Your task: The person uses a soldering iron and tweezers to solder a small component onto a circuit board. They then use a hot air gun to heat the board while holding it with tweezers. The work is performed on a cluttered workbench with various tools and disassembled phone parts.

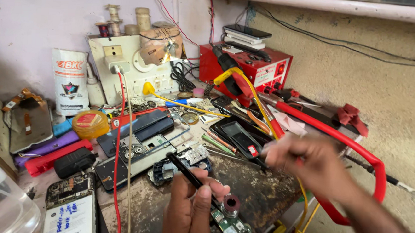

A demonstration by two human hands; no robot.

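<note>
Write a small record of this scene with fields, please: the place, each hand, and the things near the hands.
place: cluttered repair bench
left hand: holds a thin black tool over a green circuit board
right hand: blurred, near a red cable; grip unclear
near hands: opened phones, yellow round tin
behind: red power unit, white switchboard

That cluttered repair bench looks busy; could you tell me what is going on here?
A person sits at a workbench strewn with opened phones and parts. The left hand grips a thin black tool just above a small green circuit board. The right hand is blurred in motion near a red and yellow cable. A red power supply box stands behind.
</note>
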